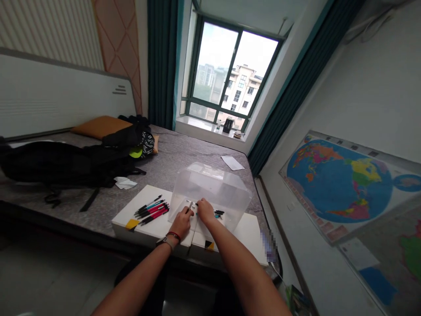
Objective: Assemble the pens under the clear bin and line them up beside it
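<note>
A clear plastic bin (pixel 215 182) lies tipped on its side with its mouth toward me, on white boxes. At its opening, my left hand (pixel 180 223) is closed, with a slim dark piece poking up between thumb and fingers; its kind is too small to tell. Just beside it, my right hand (pixel 205 210) pinches a small dark part, mostly hidden by the fingers. Red, black and blue pens (pixel 153 211) lie in a loose row on the white box (pixel 126 210) to the left. Several small black and teal pen pieces (pixel 219 213) lie right of my right hand.
The boxes stand on a grey mattress (pixel 184 147). A black backpack (pixel 66 162), an orange cushion (pixel 100 126) and a crumpled tissue (pixel 125 183) lie to the left. A white paper sheet (pixel 232 163) is behind the bin. A world map (pixel 338 180) hangs on the right wall.
</note>
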Tool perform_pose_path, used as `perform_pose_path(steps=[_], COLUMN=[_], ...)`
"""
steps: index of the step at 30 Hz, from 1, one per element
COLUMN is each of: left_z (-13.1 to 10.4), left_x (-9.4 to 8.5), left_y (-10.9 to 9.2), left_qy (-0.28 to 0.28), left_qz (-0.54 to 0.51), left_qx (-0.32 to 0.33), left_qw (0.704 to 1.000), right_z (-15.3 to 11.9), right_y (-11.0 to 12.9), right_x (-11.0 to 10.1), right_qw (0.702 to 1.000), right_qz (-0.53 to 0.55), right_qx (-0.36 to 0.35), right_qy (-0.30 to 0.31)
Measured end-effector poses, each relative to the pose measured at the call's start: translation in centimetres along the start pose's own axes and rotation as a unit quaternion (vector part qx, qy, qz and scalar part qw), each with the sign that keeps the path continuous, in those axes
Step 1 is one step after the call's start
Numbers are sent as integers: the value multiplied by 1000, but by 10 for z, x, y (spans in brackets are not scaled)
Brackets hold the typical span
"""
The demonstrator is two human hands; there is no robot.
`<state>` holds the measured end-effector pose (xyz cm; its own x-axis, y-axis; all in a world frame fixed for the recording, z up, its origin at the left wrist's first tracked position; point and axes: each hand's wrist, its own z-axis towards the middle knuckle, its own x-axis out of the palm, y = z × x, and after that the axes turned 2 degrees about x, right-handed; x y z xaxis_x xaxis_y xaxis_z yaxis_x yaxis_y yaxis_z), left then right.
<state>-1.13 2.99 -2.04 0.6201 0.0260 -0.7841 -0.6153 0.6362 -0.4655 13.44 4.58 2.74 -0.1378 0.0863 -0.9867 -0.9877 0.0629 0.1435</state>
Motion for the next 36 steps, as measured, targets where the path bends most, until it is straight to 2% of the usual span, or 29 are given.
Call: perform_pose_path(steps=[5,10,15,18,22,30,36], left_z=[0,0,1,2,4,5,5], left_x=[2,-1,-5,-7,-9,-9,-9], left_y=[0,0,-6,-13,-17,-18,-20], left_qy=[-3,-12,-14,-5,4,12,10], left_qz=[6,21,43,51,57,49,47], left_qx=[2,16,20,32,32,19,18], left_qw=[1000,1000,999,998,998,999,999], right_z=[-3,-3,-2,-3,-2,6,7], right_y=[-5,-12,-23,-31,-36,-26,-9], right_x=[2,0,-7,-9,-6,0,-6], right_qw=[1000,996,995,995,997,994,994], right_qz=[6,-11,54,68,25,-46,-59], right_qx=[-1,-71,-39,-54,-72,-97,-76], right_qy=[-26,-49,-77,-52,-7,-20,-51])
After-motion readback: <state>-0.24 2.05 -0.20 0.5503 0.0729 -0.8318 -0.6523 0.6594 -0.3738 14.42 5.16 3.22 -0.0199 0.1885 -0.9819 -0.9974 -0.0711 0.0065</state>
